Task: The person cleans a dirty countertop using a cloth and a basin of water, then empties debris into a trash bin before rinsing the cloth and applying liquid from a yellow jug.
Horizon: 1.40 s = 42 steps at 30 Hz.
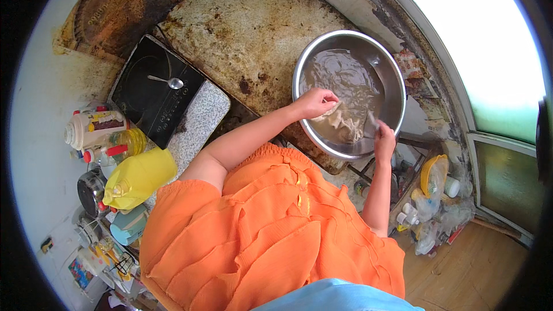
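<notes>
A large stainless steel basin (pixel 298 78) holds cloudy brownish water (pixel 341 71). Over its near side, my left hand (pixel 317 103) pinches one end of a pale, wrinkled, soft piece (pixel 345 127). The rest of that piece hangs into the water; I cannot tell whether it is cloth or food such as tripe. At the basin's right inner side, my right hand (pixel 383 141) grips a thin greyish tool (pixel 370 124). Its flat end is blurred and points toward the pale piece, and its exact kind is unclear.
The basin stands on a stained worktop (pixel 255 21). To the left, a black induction cooker (pixel 151 90) bears a metal spoon (pixel 175 83). Nearby are a yellow jug (pixel 142 177), several bottles (pixel 97 129) and a teal container (pixel 129 224). Plastic bags (pixel 449 216) and a yellow basket (pixel 427 175) lie at lower right.
</notes>
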Available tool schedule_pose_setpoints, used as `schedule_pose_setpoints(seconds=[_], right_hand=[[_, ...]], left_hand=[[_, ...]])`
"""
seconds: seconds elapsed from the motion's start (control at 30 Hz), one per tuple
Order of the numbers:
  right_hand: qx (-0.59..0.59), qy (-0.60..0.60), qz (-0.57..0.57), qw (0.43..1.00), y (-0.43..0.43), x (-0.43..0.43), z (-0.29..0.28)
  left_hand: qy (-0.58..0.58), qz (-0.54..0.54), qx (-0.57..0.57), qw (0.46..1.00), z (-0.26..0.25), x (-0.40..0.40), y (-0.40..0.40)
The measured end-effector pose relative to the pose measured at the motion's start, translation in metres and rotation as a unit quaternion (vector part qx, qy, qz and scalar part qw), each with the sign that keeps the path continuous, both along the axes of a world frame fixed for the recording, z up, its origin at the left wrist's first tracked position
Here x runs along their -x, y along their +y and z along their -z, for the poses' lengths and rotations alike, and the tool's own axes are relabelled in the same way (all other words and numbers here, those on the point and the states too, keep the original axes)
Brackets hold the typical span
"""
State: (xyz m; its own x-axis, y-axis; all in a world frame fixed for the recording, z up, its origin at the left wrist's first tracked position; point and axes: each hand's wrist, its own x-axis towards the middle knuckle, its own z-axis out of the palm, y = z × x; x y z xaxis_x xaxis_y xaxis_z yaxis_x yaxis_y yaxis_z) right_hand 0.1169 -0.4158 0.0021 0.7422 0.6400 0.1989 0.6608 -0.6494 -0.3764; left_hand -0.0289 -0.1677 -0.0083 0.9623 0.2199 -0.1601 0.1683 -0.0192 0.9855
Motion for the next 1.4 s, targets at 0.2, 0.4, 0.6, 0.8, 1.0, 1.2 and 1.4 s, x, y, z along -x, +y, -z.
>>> schedule_pose_setpoints(seconds=[0.2, 0.4, 0.6, 0.8, 1.0, 1.2, 1.4], right_hand=[[0.198, 0.129, -0.016, 0.971, 0.009, 0.01, -0.037], [-0.245, 0.453, 0.06, 0.855, 0.055, 0.022, -0.02], [-0.41, 0.578, 0.038, 0.705, 0.084, 0.049, -0.032], [-0.371, 0.436, 0.078, 0.816, 0.083, 0.043, -0.004], [-0.257, 0.433, 0.107, 0.857, 0.082, 0.044, 0.014], [-0.176, 0.323, 0.032, 0.929, 0.091, 0.049, 0.019], [-0.193, 0.417, 0.08, 0.885, 0.087, 0.041, 0.037]], left_hand=[[0.027, 0.02, 0.002, 0.999, 0.001, -0.006, -0.007], [0.067, -0.086, 0.132, 0.985, -0.007, -0.027, -0.039], [-0.051, 0.002, 0.312, 0.949, 0.006, -0.033, -0.011], [-0.16, -0.045, -0.202, 0.965, -0.03, -0.032, -0.013], [-0.144, -0.054, -0.359, 0.92, -0.028, -0.028, -0.009], [-0.18, 0.019, -0.472, 0.863, -0.029, -0.019, -0.02], [-0.15, -0.007, -0.414, 0.898, -0.02, -0.019, -0.025]])
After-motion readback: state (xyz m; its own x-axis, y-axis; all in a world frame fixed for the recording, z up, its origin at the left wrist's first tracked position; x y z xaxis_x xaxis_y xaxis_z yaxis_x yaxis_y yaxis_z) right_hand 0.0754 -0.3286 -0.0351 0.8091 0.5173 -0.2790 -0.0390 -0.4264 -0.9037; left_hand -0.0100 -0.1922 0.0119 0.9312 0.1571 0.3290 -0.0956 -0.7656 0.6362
